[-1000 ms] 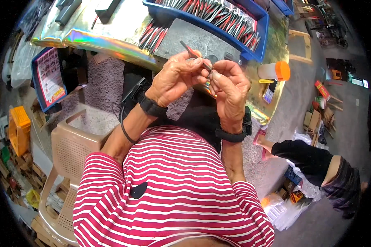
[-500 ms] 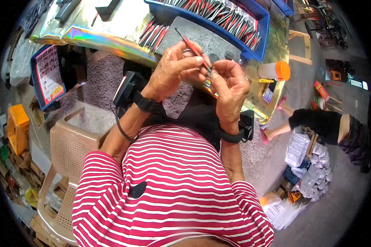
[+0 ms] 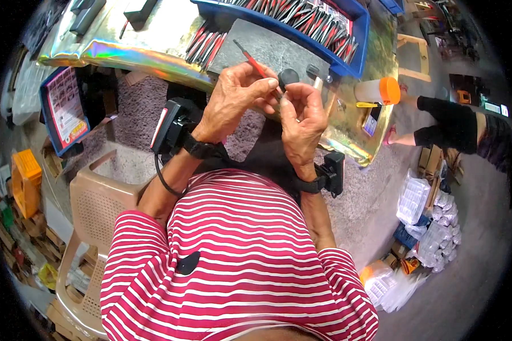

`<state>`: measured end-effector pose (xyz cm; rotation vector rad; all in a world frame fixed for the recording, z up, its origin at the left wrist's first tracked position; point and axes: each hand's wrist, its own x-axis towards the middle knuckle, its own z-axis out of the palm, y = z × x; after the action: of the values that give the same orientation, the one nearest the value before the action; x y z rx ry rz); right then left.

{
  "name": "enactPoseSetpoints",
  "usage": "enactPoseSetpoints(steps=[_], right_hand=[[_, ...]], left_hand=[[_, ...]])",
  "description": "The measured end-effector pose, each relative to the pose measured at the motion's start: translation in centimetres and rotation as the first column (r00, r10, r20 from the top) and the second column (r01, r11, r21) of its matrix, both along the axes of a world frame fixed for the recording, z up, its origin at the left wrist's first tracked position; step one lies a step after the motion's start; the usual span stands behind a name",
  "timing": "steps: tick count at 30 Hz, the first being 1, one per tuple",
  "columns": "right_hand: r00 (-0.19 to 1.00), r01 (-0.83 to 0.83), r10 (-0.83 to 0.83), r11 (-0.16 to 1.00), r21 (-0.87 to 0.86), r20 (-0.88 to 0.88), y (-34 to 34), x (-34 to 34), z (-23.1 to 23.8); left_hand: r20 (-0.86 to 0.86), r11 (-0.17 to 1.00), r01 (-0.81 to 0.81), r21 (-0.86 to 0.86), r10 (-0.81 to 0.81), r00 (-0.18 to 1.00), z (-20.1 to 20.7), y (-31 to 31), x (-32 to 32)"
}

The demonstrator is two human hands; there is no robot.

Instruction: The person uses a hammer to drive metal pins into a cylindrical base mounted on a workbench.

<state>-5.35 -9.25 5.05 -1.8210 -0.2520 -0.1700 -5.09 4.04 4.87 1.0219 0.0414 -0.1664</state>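
My left hand [image 3: 233,99] pinches a slim red-and-black pen-shaped tool [image 3: 256,65] with a thin dark shaft pointing up and to the far left. My right hand [image 3: 303,116] is closed at the tool's near end, thumb against fingertips; the end itself is hidden between the fingers. Just beyond my hands lies a grey slab [image 3: 256,42] on the table, with a round black cap-like piece [image 3: 288,77] and a small dark piece [image 3: 313,70] at its near right. Similar red and black tools [image 3: 206,46] lie in a pile left of the slab.
A blue tray [image 3: 366,40] full of similar tools stands behind the slab. A jar with an orange lid [image 3: 389,91] lies at the table's right. Left are a beige plastic chair [image 3: 99,207] and a blue bin [image 3: 51,116]. Another person [image 3: 449,125] is on the right.
Both hands have shifted slightly left and nearer with the tool, revealing more of the round black piece. The other person at the right has moved farther off.
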Motion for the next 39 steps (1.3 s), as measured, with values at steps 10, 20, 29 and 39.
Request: enactPoseSetpoints(steps=[10, 20, 29, 39], right_hand=[[0.962, 0.030, 0.031, 0.976, 0.217, -0.270, -0.7, -0.9, -0.8], [0.954, 0.077, -0.018, 0.979, 0.186, -0.298, -3.3, 0.0, -0.5], [0.916, 0.251, -0.174, 0.951, 0.180, -0.361, -7.4, -0.7, -1.5], [0.886, 0.271, -0.164, 0.942, 0.198, -0.434, -7.9, -1.0, -2.3]], left_hand=[[0.160, 0.953, -0.137, 0.271, 0.096, 0.982, -1.6, -1.6, 0.7], [0.180, 0.931, -0.207, 0.301, 0.158, 0.971, -2.7, -3.5, 3.5], [0.244, 0.872, -0.239, 0.427, 0.143, 0.959, -4.2, -4.2, 4.9], [0.228, 0.842, -0.223, 0.492, 0.122, 0.966, -4.1, -4.2, 5.0]])
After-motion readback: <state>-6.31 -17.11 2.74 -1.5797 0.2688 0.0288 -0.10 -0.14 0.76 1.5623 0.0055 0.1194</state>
